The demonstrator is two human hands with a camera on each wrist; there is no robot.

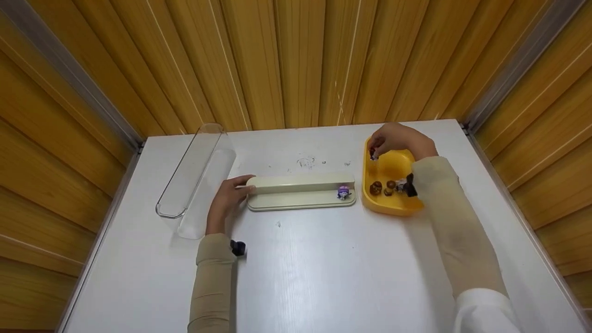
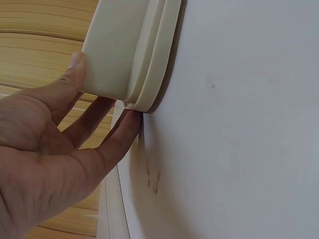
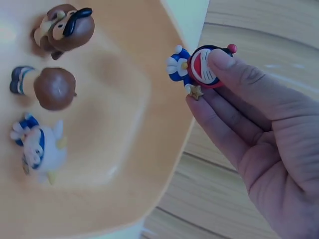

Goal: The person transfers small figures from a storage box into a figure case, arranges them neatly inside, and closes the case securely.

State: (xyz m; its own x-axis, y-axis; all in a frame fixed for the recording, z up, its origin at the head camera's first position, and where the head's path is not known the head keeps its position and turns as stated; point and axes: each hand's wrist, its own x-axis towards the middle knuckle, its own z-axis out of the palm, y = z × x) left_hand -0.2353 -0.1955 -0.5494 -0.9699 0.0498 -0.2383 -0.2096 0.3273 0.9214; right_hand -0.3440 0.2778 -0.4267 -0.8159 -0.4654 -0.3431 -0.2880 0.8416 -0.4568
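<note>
A cream stepped display base (image 1: 300, 200) lies across the white table. At its left end my left hand (image 1: 230, 196) grips it; in the left wrist view the thumb (image 2: 76, 69) lies against the raised step and the fingers are at the end edge. A purple-topped figurine (image 1: 343, 192) stands at the base's right end. Over the yellow bin (image 1: 393, 206), my right hand (image 1: 398, 138) pinches a small figurine (image 3: 202, 64) with a red face, blue body and gold star. Several figurines lie in the bin, among them a brown-headed one (image 3: 56, 88) and a white-and-blue one (image 3: 42, 149).
A long clear cover (image 1: 189, 175) lies on the table at the left, with a white translucent strip (image 1: 208, 199) beside it. Wood-patterned panels (image 1: 300, 64) wall in the table at the back and both sides. Small dark marks spot the tabletop (image 1: 296, 273).
</note>
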